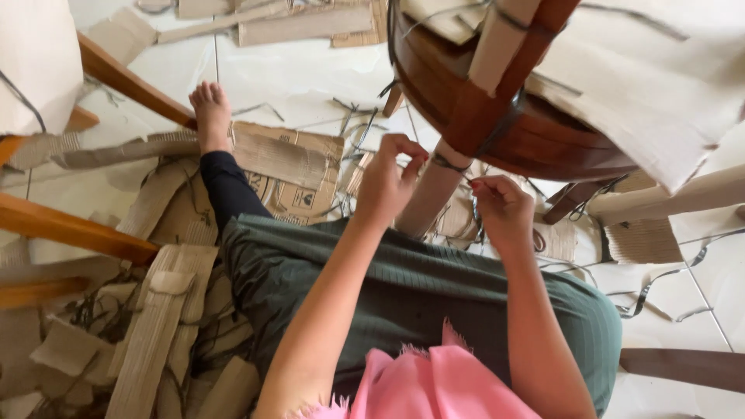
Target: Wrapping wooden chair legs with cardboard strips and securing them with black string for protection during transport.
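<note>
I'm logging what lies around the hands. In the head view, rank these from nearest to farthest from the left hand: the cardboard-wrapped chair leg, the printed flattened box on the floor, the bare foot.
1. Cardboard-wrapped chair leg: just right of the left hand.
2. Printed flattened box: on the floor, to its left.
3. Bare foot: farther left and up.

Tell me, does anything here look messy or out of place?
Yes. Torn cardboard pieces and dark cut straps lie strewn over the tiled floor. A wooden chair stands tipped, its leg half wrapped in cardboard, while the left hand and right hand pinch a strap around it.
</note>
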